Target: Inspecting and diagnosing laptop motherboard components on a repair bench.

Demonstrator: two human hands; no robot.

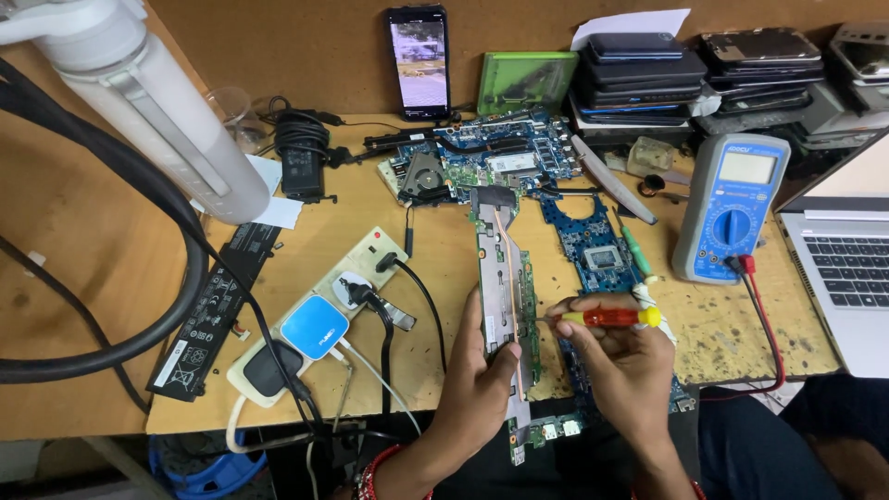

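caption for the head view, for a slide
Left hand steadies a circuit board while right hand applies a red-handled screwdriver.

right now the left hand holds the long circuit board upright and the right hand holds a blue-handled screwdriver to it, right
Not quite. In the head view the screwdriver in the right hand has a red handle with a yellow cap, not blue. The left hand does hold the long circuit board.

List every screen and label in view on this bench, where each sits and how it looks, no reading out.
Phone: propped upright against the back wall, black slab, screen lit with a picture.
Multimeter: right of the boards, blue and grey, pale blank display, round dial.
Laptop: right edge, silver, only a sliver of screen showing.
Battery pack: left, long black bar, white label at its near end.
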